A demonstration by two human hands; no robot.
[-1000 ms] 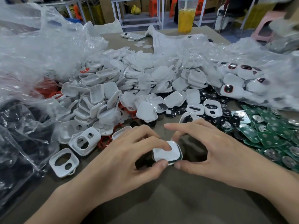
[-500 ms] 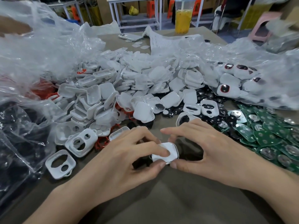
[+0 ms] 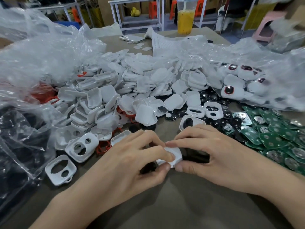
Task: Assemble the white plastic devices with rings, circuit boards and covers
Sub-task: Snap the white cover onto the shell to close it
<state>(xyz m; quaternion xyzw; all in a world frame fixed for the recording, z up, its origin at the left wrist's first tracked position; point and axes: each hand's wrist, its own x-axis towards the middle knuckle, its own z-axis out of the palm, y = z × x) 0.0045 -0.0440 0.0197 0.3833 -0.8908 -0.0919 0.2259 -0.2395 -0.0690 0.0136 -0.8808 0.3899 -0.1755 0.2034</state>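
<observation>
A small white plastic device sits between both hands just above the table's front middle. My left hand pinches it with thumb below and forefinger on top. My right hand pinches its right side, forefinger along the top edge and thumb at the lower corner. Most of the device is hidden by the fingers. White frames with two holes lie at the left. A big heap of white covers fills the middle. Green circuit boards lie at the right, red rings by the frames.
Clear plastic bags bulge at the left and right. Finished devices with dark lenses lie in the right bag. Black round parts are scattered behind my right hand. A cup of orange drink and a phone stand far back.
Both hands closed tighter on the white device. My right forefinger came down onto its top edge, and the fingers now cover more of it.
</observation>
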